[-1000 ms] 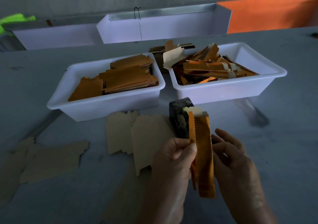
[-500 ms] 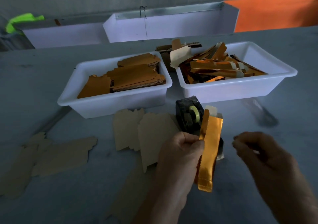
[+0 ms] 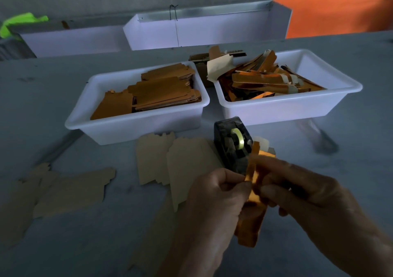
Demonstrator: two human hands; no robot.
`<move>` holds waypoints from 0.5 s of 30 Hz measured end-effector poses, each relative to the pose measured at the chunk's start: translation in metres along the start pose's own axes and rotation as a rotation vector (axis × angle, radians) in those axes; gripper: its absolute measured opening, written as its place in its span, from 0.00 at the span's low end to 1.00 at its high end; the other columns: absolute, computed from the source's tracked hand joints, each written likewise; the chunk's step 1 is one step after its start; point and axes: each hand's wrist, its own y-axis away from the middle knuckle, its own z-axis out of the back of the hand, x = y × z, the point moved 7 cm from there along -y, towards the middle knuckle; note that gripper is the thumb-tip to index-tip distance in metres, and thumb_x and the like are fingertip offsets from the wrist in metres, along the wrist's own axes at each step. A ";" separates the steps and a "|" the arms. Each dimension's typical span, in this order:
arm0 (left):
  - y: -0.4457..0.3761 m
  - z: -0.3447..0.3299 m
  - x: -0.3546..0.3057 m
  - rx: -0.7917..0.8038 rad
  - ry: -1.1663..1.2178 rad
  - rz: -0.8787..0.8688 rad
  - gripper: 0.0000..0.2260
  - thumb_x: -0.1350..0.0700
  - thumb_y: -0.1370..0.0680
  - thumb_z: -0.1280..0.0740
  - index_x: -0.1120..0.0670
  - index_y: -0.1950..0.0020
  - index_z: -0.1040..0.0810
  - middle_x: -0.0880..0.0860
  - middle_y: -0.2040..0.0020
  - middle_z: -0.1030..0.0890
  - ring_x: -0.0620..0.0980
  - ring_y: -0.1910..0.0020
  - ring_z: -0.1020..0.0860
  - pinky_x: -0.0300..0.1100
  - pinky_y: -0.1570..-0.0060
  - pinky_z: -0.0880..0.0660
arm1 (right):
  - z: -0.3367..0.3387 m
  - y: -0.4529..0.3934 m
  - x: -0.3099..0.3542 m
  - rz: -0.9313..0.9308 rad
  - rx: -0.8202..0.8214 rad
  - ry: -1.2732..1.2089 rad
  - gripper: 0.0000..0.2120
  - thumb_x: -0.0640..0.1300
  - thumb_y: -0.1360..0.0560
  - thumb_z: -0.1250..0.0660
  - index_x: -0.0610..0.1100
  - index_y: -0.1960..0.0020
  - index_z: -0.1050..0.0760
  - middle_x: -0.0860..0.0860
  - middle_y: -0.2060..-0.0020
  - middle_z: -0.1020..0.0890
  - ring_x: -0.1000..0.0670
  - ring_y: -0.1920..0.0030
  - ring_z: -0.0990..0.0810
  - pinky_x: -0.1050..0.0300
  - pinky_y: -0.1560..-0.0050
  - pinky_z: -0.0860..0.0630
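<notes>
Left tub (image 3: 136, 127) and right tub (image 3: 276, 110) sit side by side on the table (image 3: 350, 159); tape dispenser (image 3: 229, 147) just before their gap, flat card blanks (image 3: 187, 166) left of it, folded card (image 3: 251, 227) in front.

White tubs (image 3: 136, 127) (image 3: 287, 110) x2, tape disp. (image 3: 231, 147) x1, hands (image 3: 214, 193) (image 3: 308, 195) x2, orange carton (image 3: 251, 230) x1, loose flat blanks (image 3: 153, 159) approx 5.

packing workshop (bins (image 3: 138, 125) of cardboard blanks (image 3: 163, 89))

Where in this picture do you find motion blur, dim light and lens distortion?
Head view: motion blur smears the right hand at the folded orange piece that the left hand grips. Head view: the table lies dim; the left tray and right tray glow brightest. Head view: the wide lens seems to splay both trays outward.
</notes>
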 end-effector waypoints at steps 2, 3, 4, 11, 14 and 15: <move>0.001 0.000 -0.001 0.018 -0.006 0.002 0.04 0.60 0.24 0.31 0.56 0.59 0.18 0.52 0.64 0.15 0.48 0.63 0.16 0.44 0.58 0.18 | 0.001 -0.001 -0.006 -0.031 -0.010 0.044 0.29 0.41 0.32 0.29 0.70 0.40 0.28 0.54 0.64 0.17 0.54 0.67 0.21 0.66 0.67 0.25; 0.002 -0.001 -0.002 0.026 -0.009 -0.001 0.04 0.59 0.24 0.31 0.56 0.59 0.18 0.52 0.64 0.15 0.47 0.63 0.16 0.43 0.59 0.18 | 0.001 -0.001 -0.008 -0.047 -0.008 0.064 0.31 0.39 0.32 0.28 0.68 0.38 0.31 0.54 0.63 0.17 0.55 0.66 0.20 0.67 0.67 0.25; 0.002 -0.001 -0.003 0.031 -0.010 -0.006 0.04 0.59 0.24 0.31 0.56 0.58 0.18 0.52 0.64 0.15 0.47 0.63 0.16 0.42 0.59 0.18 | 0.000 -0.002 -0.009 -0.065 -0.006 0.071 0.32 0.39 0.31 0.28 0.67 0.37 0.34 0.55 0.63 0.17 0.55 0.65 0.20 0.68 0.67 0.25; 0.006 -0.003 -0.004 0.067 -0.027 -0.007 0.04 0.59 0.24 0.32 0.56 0.57 0.19 0.52 0.62 0.15 0.48 0.61 0.15 0.43 0.56 0.18 | -0.002 -0.002 -0.014 -0.145 -0.040 0.118 0.32 0.41 0.31 0.28 0.64 0.37 0.38 0.59 0.63 0.17 0.58 0.64 0.19 0.66 0.66 0.24; 0.005 -0.004 -0.001 0.090 -0.019 0.030 0.04 0.60 0.23 0.33 0.56 0.56 0.18 0.51 0.61 0.14 0.48 0.60 0.15 0.44 0.53 0.19 | -0.002 -0.002 -0.012 -0.126 -0.056 0.192 0.29 0.43 0.31 0.28 0.65 0.39 0.36 0.62 0.63 0.18 0.60 0.63 0.20 0.64 0.65 0.26; 0.005 -0.004 -0.001 0.103 -0.028 0.038 0.04 0.60 0.23 0.33 0.55 0.56 0.18 0.51 0.61 0.14 0.47 0.60 0.15 0.44 0.53 0.19 | -0.002 -0.002 -0.011 -0.118 -0.057 0.208 0.28 0.44 0.31 0.28 0.65 0.40 0.35 0.62 0.63 0.18 0.61 0.63 0.20 0.62 0.63 0.25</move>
